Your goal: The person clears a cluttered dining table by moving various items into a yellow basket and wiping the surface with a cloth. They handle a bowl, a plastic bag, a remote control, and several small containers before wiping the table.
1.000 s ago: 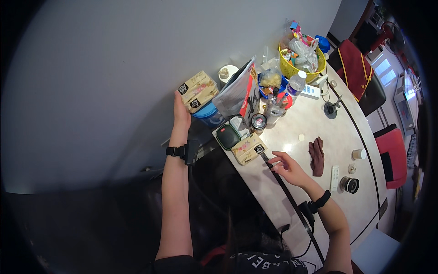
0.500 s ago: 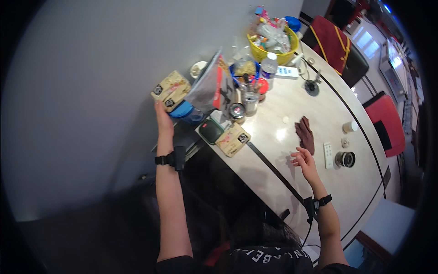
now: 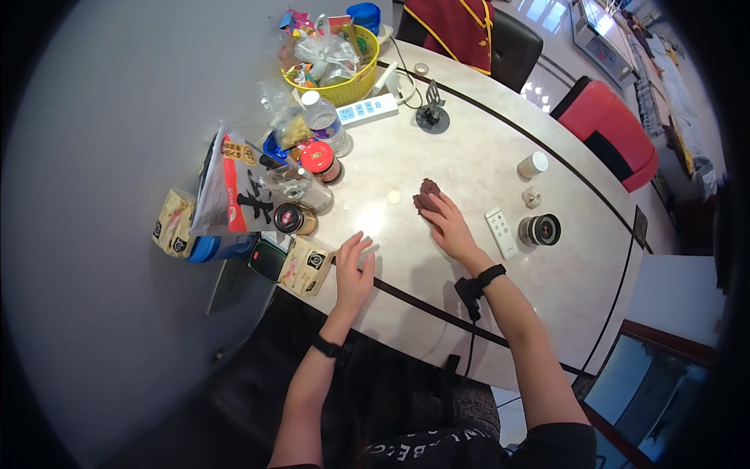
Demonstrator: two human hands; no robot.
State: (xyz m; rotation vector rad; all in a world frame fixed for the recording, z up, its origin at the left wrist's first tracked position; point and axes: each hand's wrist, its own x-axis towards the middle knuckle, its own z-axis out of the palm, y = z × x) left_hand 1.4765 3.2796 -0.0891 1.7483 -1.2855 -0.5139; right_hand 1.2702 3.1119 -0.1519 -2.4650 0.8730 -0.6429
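Note:
My right hand (image 3: 453,230) rests on a dark brown cloth (image 3: 426,191), its fingers closed over the crumpled fabric against the table. My left hand (image 3: 355,272) is held over the table near its front edge, fingers apart and holding nothing. Beside it lies a beige tissue pack (image 3: 305,266), next to a dark green box (image 3: 268,259). A white remote control (image 3: 501,233), a black camera lens (image 3: 541,230) and a white bottle (image 3: 533,165) stand or lie to the right of the cloth. Left of it is a small pale round disc (image 3: 394,197).
Along the wall are a second tissue pack (image 3: 173,223) on a blue-lidded container (image 3: 223,247), a plastic bag (image 3: 234,187), jars (image 3: 293,220), a red-lidded jar (image 3: 320,160) and a water bottle (image 3: 332,129). Farther back are a yellow basket (image 3: 348,87), power strip (image 3: 369,109) and black stand (image 3: 433,117).
The view has swung to the right. My left hand has left the tissue pack by the wall and come over the table. My right hand has reached onto the cloth, which is now bunched.

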